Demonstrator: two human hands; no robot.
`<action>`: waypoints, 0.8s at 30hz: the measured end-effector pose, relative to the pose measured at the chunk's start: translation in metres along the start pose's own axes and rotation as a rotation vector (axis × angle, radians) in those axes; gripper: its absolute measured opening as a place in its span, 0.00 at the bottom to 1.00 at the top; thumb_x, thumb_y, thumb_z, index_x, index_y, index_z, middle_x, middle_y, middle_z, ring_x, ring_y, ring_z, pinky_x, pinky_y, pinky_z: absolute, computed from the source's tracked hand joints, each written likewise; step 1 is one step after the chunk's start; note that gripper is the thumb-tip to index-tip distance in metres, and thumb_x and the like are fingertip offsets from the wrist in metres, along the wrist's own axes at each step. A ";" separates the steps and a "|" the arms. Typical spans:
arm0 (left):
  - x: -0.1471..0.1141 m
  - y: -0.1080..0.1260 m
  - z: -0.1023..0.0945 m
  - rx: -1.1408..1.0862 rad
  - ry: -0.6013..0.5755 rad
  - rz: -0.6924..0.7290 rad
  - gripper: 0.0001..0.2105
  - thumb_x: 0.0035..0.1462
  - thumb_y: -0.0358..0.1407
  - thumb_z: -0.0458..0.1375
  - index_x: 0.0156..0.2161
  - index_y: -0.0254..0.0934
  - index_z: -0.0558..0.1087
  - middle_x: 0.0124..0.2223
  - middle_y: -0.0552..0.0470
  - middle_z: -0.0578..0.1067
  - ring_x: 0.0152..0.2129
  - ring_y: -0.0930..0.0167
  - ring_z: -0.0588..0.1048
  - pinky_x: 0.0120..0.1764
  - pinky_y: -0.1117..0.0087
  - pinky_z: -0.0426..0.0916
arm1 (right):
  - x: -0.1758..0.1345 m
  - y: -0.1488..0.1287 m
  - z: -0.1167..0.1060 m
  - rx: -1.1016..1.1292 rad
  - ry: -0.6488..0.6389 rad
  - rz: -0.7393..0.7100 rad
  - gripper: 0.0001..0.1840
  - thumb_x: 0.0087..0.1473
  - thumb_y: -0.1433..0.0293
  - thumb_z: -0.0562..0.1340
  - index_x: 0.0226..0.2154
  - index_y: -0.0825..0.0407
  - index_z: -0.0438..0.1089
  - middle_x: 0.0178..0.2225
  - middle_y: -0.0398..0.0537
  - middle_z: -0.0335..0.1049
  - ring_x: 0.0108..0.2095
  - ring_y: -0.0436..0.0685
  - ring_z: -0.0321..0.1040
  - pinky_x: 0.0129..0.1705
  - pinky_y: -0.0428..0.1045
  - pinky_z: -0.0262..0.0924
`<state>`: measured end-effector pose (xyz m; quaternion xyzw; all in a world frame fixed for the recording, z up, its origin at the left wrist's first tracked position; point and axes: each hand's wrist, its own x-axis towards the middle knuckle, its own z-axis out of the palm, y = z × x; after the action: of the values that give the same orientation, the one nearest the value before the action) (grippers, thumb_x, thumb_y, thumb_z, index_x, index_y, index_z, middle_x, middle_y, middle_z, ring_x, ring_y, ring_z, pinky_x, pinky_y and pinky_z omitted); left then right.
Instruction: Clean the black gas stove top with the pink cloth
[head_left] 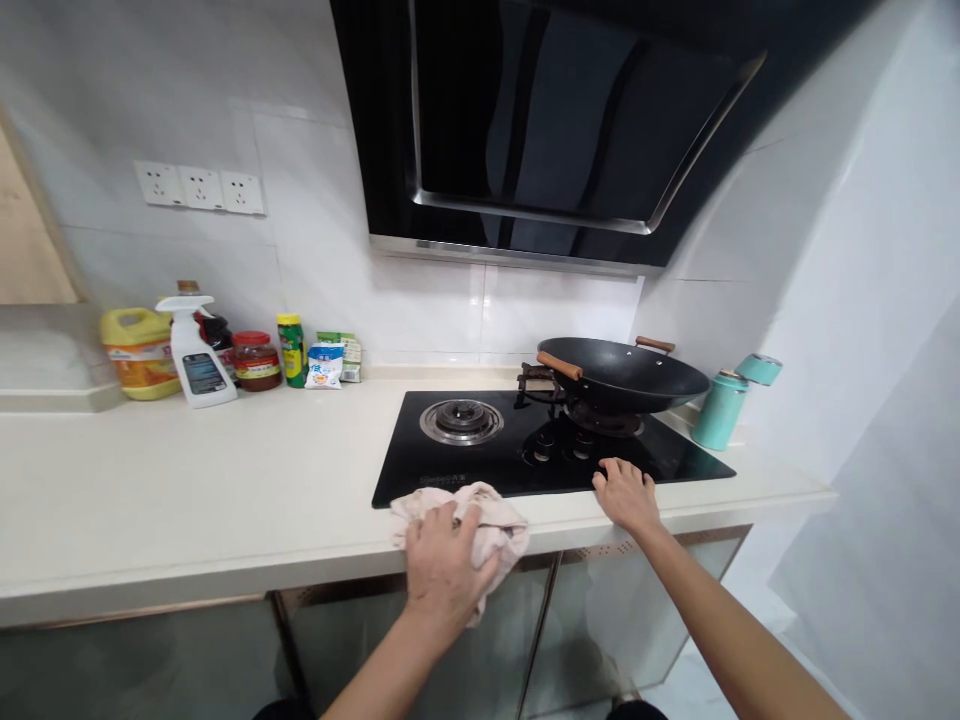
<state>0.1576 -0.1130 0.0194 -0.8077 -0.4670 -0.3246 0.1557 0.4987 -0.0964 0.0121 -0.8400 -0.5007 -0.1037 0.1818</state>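
Note:
My left hand (pixel 442 565) is closed over a pale pink cloth (pixel 499 515), which lies bunched at the front left edge of the black glass gas stove (pixel 487 475) and droops over the counter's edge. My right hand (pixel 628 495) rests on the stove's front edge, fingers apart and slightly bent, holding nothing. Just beyond it are two control knobs (pixel 580 446). The left burner (pixel 461 421) is uncovered, with a metal ring round it. A black wok (pixel 637 378) with wooden handles sits over the right burner, and a dark pan support (pixel 536 382) shows beside it.
On the left counter (pixel 225 480) stand a white spray bottle (pixel 199 365), a yellow jug (pixel 142 360), a red-lidded jar (pixel 256 362), a green container (pixel 292 352) and small packets (pixel 325 367). A teal flask (pixel 720 412) stands right of the wok. Overhead slants a black range hood (pixel 525 130).

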 end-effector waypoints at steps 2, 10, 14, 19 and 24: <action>0.006 0.024 0.010 -0.035 -0.038 0.046 0.24 0.53 0.51 0.64 0.53 0.44 0.74 0.49 0.41 0.75 0.42 0.53 0.71 0.44 0.51 0.64 | 0.000 0.000 0.000 0.004 0.002 -0.001 0.24 0.65 0.62 0.48 0.57 0.50 0.66 0.60 0.56 0.64 0.62 0.65 0.57 0.64 0.65 0.45; 0.019 0.080 0.034 -0.098 -0.104 0.198 0.33 0.50 0.53 0.69 0.59 0.43 0.70 0.52 0.39 0.72 0.44 0.53 0.70 0.45 0.49 0.64 | 0.001 0.004 -0.001 0.039 0.024 0.005 0.22 0.64 0.60 0.49 0.55 0.48 0.68 0.59 0.53 0.66 0.61 0.64 0.59 0.64 0.63 0.45; 0.018 0.076 0.034 -0.116 -0.111 0.224 0.35 0.48 0.53 0.70 0.59 0.44 0.69 0.51 0.40 0.72 0.43 0.54 0.70 0.44 0.52 0.65 | 0.002 0.006 0.000 0.072 0.035 0.013 0.22 0.63 0.60 0.49 0.54 0.48 0.68 0.58 0.52 0.67 0.60 0.64 0.60 0.63 0.63 0.46; 0.016 0.071 0.035 -0.133 -0.100 0.222 0.33 0.48 0.53 0.71 0.57 0.45 0.70 0.50 0.43 0.72 0.43 0.56 0.70 0.43 0.55 0.65 | -0.001 0.007 0.002 0.114 0.038 0.003 0.24 0.62 0.60 0.49 0.54 0.48 0.69 0.60 0.54 0.66 0.62 0.64 0.59 0.65 0.63 0.45; 0.014 0.057 0.029 -0.168 -0.122 0.260 0.33 0.48 0.52 0.71 0.57 0.46 0.69 0.51 0.46 0.72 0.44 0.58 0.71 0.45 0.57 0.64 | -0.003 0.011 0.004 0.164 0.026 -0.015 0.27 0.62 0.60 0.49 0.56 0.52 0.69 0.63 0.58 0.63 0.65 0.68 0.56 0.67 0.67 0.42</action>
<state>0.2226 -0.1171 0.0105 -0.8897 -0.3384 -0.2899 0.0998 0.5073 -0.1018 0.0053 -0.8170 -0.5114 -0.0748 0.2559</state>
